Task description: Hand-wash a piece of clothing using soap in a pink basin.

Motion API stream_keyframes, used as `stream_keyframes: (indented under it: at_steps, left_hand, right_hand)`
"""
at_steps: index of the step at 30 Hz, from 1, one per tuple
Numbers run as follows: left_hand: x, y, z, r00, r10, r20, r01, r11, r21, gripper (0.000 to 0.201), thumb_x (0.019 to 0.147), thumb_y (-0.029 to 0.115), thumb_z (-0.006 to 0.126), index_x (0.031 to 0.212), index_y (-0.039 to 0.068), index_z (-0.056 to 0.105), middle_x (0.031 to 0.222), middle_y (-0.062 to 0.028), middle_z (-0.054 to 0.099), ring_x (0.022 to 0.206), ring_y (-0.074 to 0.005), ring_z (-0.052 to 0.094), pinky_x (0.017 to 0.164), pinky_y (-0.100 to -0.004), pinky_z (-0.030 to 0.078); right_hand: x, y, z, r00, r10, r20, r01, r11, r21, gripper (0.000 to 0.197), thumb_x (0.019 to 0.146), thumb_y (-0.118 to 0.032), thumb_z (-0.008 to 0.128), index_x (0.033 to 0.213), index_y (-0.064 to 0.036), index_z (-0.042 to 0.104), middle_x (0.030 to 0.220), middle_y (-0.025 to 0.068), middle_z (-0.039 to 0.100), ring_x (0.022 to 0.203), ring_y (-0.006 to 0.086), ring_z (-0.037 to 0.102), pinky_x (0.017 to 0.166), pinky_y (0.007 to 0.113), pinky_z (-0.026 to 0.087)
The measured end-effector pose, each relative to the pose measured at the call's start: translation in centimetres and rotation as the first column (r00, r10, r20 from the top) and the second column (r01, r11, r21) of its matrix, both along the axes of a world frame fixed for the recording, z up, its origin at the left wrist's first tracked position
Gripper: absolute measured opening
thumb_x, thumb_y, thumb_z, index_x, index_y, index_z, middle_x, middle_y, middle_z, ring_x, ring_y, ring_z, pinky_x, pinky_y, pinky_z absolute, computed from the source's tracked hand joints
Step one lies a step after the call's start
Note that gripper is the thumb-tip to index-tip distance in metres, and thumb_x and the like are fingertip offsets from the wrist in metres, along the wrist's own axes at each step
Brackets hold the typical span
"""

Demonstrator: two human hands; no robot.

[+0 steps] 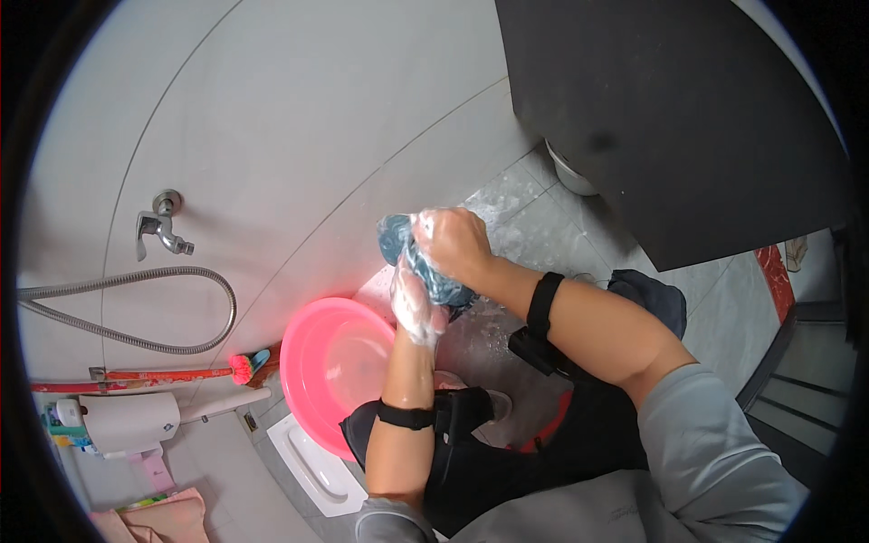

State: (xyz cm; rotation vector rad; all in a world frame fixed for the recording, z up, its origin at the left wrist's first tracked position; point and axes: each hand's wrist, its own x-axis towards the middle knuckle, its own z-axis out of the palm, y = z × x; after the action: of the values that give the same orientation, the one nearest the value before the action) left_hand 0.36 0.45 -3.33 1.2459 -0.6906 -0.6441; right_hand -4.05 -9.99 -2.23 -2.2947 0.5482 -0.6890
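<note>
A wet blue-grey cloth, white with suds in places, is bunched between my two hands above the floor. My right hand is closed round its upper part, foam on the fingers. Just below and to the left, my left hand grips the cloth too, thickly coated in lather. The two hands are close together, and part of the cloth is hidden behind them. Beside my left forearm stands a pink basin; I cannot make out what is in it.
On the left wall are a metal tap and a looped shower hose. A white squat toilet lies beside the basin. A large dark panel stands at upper right, with a white bin by it. Dark cloth lies on the wet tiles.
</note>
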Motion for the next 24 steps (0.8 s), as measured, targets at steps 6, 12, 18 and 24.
stream_keyframes:
  at_steps: [6, 12, 18, 24]
  left_hand:
    - [0.0, -0.2, -1.5, 0.984, 0.000, -0.177, -0.007, 0.999, -0.037, 0.064, 0.085, 0.048, 0.058, 0.127, 0.000, 0.050, 0.122, -0.0135, 0.057, 0.116, -0.0241, 0.052, 0.099, -0.0358, 0.042]
    - [6.8, 2.2, -3.3, 0.941, -0.336, 0.047, 0.318, 0.921, 0.225, 0.044, 0.095, 0.031, 0.050, 0.129, 0.003, 0.047, 0.123, -0.0137, 0.056, 0.105, -0.0248, 0.057, 0.092, -0.0358, 0.047]
    - [0.7, -0.3, 3.0, 0.944, -0.188, -0.271, 0.162, 0.980, -0.115, 0.076, 0.083, 0.055, 0.063, 0.126, -0.006, 0.048, 0.118, -0.0123, 0.060, 0.105, -0.0189, 0.059, 0.092, -0.0331, 0.048]
    - [3.2, 0.8, 1.1, 0.969, -0.132, -0.209, 0.127, 0.991, -0.034, 0.079, 0.076, 0.054, 0.072, 0.125, -0.003, 0.048, 0.119, -0.0130, 0.059, 0.106, -0.0264, 0.061, 0.092, -0.0402, 0.051]
  right_hand:
    - [0.0, 1.3, -0.8, 0.978, 0.095, 0.185, -0.105, 0.994, 0.042, 0.022, 0.079, -0.027, 0.064, 0.074, -0.0060, 0.063, 0.065, 0.0188, 0.061, 0.060, 0.0373, 0.062, 0.055, 0.045, 0.050]
    - [-0.4, 3.5, 1.4, 0.987, 0.041, 0.154, -0.061, 0.990, 0.128, 0.027, 0.079, -0.033, 0.060, 0.076, -0.0061, 0.064, 0.073, 0.0190, 0.065, 0.069, 0.0359, 0.065, 0.062, 0.047, 0.050]
    - [0.8, -3.0, 2.9, 0.968, -0.163, -0.193, 0.243, 0.809, 0.535, 0.053, 0.080, -0.046, 0.066, 0.106, 0.0000, 0.061, 0.099, 0.0239, 0.066, 0.096, 0.0360, 0.064, 0.083, 0.042, 0.049]
    - [-0.6, -4.0, 3.8, 0.944, 0.269, -0.189, -0.023, 0.627, 0.778, 0.070, 0.079, -0.043, 0.070, 0.122, 0.0094, 0.053, 0.113, 0.0218, 0.064, 0.108, 0.0274, 0.060, 0.092, 0.035, 0.047]
